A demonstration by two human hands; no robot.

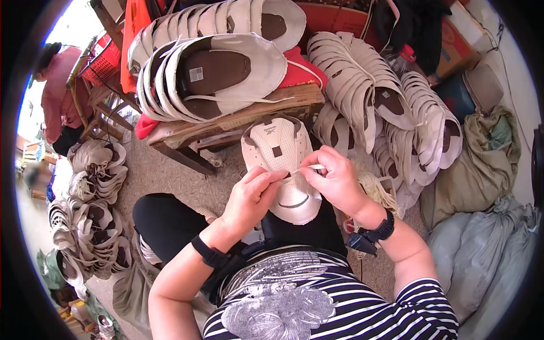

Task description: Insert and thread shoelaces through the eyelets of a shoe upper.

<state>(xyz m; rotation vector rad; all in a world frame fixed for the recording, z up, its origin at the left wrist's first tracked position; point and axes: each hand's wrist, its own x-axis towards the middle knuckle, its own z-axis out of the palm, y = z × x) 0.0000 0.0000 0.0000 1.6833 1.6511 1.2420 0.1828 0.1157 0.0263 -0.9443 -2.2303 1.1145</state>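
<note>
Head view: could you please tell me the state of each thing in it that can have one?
White shoe upper: held over the lap
Left hand: fingers pinched at the white shoe upper
Right hand: pinching a thin white strip
Black wristband: fastened around the left wrist
Wooden bench: upright, loaded
Stacked shoe uppers: nested
Grey sacks: bulging

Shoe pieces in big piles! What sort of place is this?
Probably a shoe workshop: unfinished shoes are stacked on a wooden bench, more bundles lie on the floor, and the left hand and right hand work on a pale shoe.
</note>
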